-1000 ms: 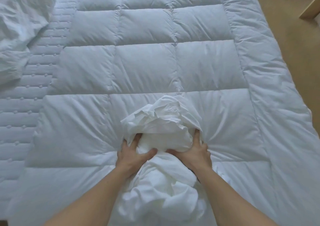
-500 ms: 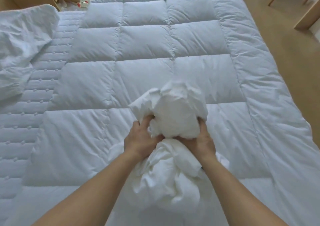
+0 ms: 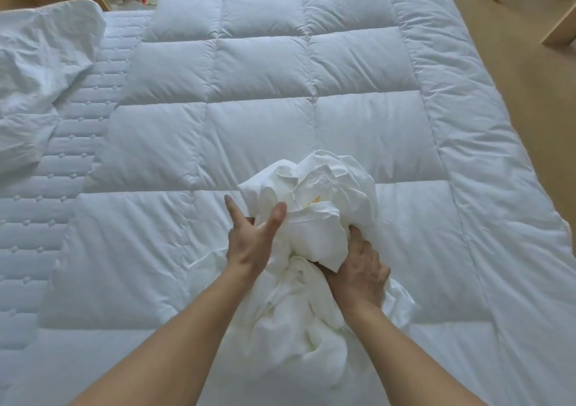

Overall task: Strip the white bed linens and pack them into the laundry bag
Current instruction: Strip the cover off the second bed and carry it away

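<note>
Since half a second ago the left hand has let go and opened, fingers spread, while the right hand stays clamped under the crumpled white cotton linen bundle, which is on the puffy quilted white duvet. Best to gather the soft loose tail tightly. No laundry bag is visible.

bundled sheet on duvet, pillow left
</note>
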Available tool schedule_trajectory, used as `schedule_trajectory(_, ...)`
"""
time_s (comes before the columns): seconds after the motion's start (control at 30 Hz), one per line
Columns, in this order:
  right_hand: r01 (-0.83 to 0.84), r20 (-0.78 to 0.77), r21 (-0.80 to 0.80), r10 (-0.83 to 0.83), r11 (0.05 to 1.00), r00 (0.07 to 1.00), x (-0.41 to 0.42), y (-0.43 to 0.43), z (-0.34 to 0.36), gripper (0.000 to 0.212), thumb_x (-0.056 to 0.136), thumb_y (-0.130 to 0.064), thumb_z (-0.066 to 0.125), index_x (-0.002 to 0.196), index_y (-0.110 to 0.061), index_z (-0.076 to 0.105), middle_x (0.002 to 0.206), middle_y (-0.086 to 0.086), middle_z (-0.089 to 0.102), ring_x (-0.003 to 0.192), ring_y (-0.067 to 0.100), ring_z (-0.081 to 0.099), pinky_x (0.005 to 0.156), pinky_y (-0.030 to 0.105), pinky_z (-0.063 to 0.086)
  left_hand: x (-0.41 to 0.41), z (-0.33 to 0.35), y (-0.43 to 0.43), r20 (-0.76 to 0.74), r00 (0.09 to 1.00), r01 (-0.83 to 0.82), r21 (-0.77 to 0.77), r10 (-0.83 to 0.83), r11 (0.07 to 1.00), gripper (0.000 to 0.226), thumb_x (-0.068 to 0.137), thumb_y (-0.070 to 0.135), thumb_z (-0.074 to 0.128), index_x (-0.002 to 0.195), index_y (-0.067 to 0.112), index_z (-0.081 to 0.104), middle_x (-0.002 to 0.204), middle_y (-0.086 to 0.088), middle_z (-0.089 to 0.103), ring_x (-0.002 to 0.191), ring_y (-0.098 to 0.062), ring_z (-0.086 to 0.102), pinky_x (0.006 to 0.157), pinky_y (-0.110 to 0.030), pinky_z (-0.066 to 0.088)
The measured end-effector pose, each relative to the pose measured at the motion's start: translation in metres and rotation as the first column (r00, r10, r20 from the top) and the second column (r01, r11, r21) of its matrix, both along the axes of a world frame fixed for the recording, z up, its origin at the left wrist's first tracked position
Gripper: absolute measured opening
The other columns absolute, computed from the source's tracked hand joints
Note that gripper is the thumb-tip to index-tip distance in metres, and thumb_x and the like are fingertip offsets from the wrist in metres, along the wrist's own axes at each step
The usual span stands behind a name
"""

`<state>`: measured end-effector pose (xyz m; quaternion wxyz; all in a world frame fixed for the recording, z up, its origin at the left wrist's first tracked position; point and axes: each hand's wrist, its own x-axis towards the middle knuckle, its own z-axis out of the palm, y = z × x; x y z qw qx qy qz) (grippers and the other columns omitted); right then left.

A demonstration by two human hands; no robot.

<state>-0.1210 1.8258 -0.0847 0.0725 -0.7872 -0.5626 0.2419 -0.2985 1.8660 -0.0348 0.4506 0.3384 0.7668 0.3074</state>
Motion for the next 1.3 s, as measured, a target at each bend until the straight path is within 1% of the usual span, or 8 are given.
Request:
schedule_trajectory(0.17, 0.025, -0.175, -0.006, -0.026, 1.000, 0.984, 0.007, 0.006, 0.012, 0.113, 0.065, -0.076, 0.073, 0.154, -0.029, 0.020, 0.144, 0.003, 0.040, 0.134, 0.027, 0.036, 0.109, 0.048, 0.031, 0.008, 0.012, 0.019, -0.273, 0.910, 0.242, -0.256, -0.310, 0.936, 0.107, 0.045, 0.080, 0.049, 0.137, 0.024, 0.046, 0.123, 0.000, 0.057, 0.126, -0.027, 0.045, 0.103, -0.052, 0.042)
schedule_trajectory(0.33, 0.030, -0.598, 0.081, 0.025, 0.996, 0.801, 0.034, 0.008, 0.047, 0.134, 0.043, -0.080, 0.070, 0.155, -0.043, 0.006, 0.166, -0.012, -0.008, 0.152, 0.003, -0.003, 0.125, 0.042, 0.013, 0.007, -0.004, 0.003, -0.404, 0.866, 0.255, -0.152, -0.296, 0.955, 0.088, 0.054, 0.073, 0.052, 0.128, 0.027, 0.051, 0.128, 0.002, 0.041, 0.131, -0.026, 0.034, 0.102, -0.049, 0.037)
schedule_trajectory(0.57, -0.118, -0.383, 0.092, 0.145, 0.989, 0.912, 0.014, 0.084, 0.088, 0.143, 0.037, -0.091, 0.063, 0.155, -0.051, -0.006, 0.165, -0.008, -0.026, 0.152, 0.015, -0.024, 0.122, 0.056, 0.001, 0.001, -0.010, -0.036, -0.408, 0.876, 0.369, 0.228, -0.256, 0.901, 0.057, 0.073, 0.041, 0.062, 0.128, 0.027, 0.053, 0.116, 0.010, 0.062, 0.114, -0.023, 0.056, 0.101, -0.058, 0.039)
schedule_trajectory(0.67, -0.134, -0.540, -0.040, 0.092, 0.990, 0.837, 0.018, 0.107, 0.087, 0.140, 0.046, -0.079, 0.080, 0.158, -0.046, 0.002, 0.169, -0.003, 0.001, 0.155, 0.022, 0.004, 0.123, 0.049, 0.017, -0.003, -0.015, -0.066, -0.607, 0.745, 0.571, 0.365, -0.276, 0.736, 0.054, 0.075, 0.032, 0.055, 0.129, 0.023, 0.049, 0.128, 0.002, 0.056, 0.118, -0.027, 0.053, 0.095, -0.062, 0.041)
schedule_trajectory(0.8, -0.315, -0.705, -0.117, 0.145, 0.942, 0.694, 0.023, 0.095, 0.104, 0.100, 0.049, -0.061, 0.090, 0.139, -0.045, 0.051, 0.129, -0.014, 0.064, 0.109, 0.009, 0.066, 0.083, 0.025, 0.055, 0.001, -0.024, -0.089, -0.765, 0.597, 0.701, 0.353, -0.240, 0.620, 0.049, 0.078, 0.030, 0.049, 0.125, 0.019, 0.049, 0.131, 0.005, 0.046, 0.124, -0.024, 0.044, 0.087, -0.072, 0.042)
schedule_trajectory(0.93, -0.358, -0.493, -0.011, 0.307, 0.934, 0.814, 0.012, 0.040, 0.120, 0.069, 0.046, -0.073, 0.078, 0.106, -0.042, 0.068, 0.102, -0.017, 0.070, 0.102, 0.009, 0.066, 0.094, 0.041, 0.054, -0.006, -0.023, -0.098, -0.739, 0.563, 0.716, 0.213, -0.369, 0.665, 0.059, 0.075, 0.020, 0.062, 0.133, 0.011, 0.058, 0.134, -0.008, 0.057, 0.132, -0.028, 0.042, 0.097, -0.077, 0.032)
schedule_trajectory(1.17, -0.387, 0.005, 0.243, 0.398, 0.890, 0.917, -0.021, -0.134, 0.069, 0.068, 0.071, -0.074, 0.060, 0.120, -0.027, 0.065, 0.114, 0.001, 0.055, 0.115, 0.027, 0.043, 0.106, 0.053, 0.032, -0.064, -0.007, -0.137, -0.391, 0.554, 0.809, 0.043, -0.735, 0.586, 0.063, 0.088, 0.033, 0.036, 0.149, 0.040, 0.019, 0.159, 0.023, 0.000, 0.153, -0.008, -0.004, 0.122, -0.045, -0.008)
schedule_trajectory(1.3, -0.486, 0.094, -0.012, 0.485, 0.874, 0.870, -0.027, -0.192, 0.040, 0.066, 0.086, -0.064, 0.055, 0.142, -0.030, 0.046, 0.135, -0.003, 0.043, 0.137, 0.025, 0.030, 0.118, 0.054, 0.014, -0.071, 0.039, -0.145, -0.195, 0.806, 0.589, 0.175, -0.559, 0.789, 0.058, 0.084, 0.048, 0.030, 0.116, 0.024, 0.072, 0.140, 0.001, 0.059, 0.138, -0.019, 0.045, 0.119, -0.046, 0.022)
